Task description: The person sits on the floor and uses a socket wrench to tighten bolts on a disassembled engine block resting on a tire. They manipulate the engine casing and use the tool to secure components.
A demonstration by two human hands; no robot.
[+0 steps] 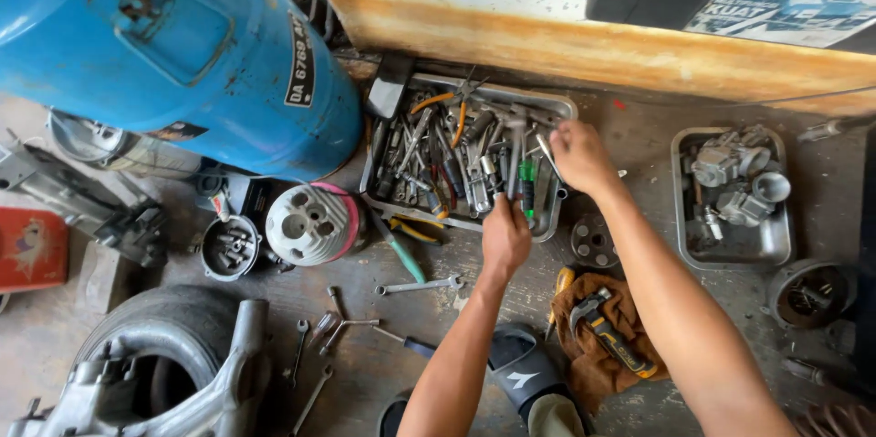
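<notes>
Blue painted metal fills the upper left: the rounded body panel of a scooter (173,45), standing over a stained concrete floor (639,140) where everything else lies spread within arm's reach of the seated person. Below it, at the lower left, a black rubber tyre with a grey cast swing arm across it (173,355) lies flat. Along the top runs a worn, rust-streaked white ledge (584,31) carrying dark toolboxes.

In the middle sits the shallow rectangular metal tray crammed with loose hand tools (555,109), pliers, sockets and screwdrivers heaped together so that they must be sorted through by hand. Both hands are in it. The left hand (505,238) reaches in over the near rim, fingers closed around a small metal tool whose kind I cannot make out. The right hand (578,156) lies further in, palm down, fingers curled among the tools; whether it grips one I cannot tell. The hands are near each other but apart.

To the right, a second metal tray (774,245) keeps grey carburettor parts together. Left of the tool tray stands a ribbed grey cylinder head with a pink edge (312,223). Near the person's sandalled foot, a brown rag (602,346) cushions a black-and-yellow hammer (607,323). A silver combination spanner (420,286) lies loose on the floor.
</notes>
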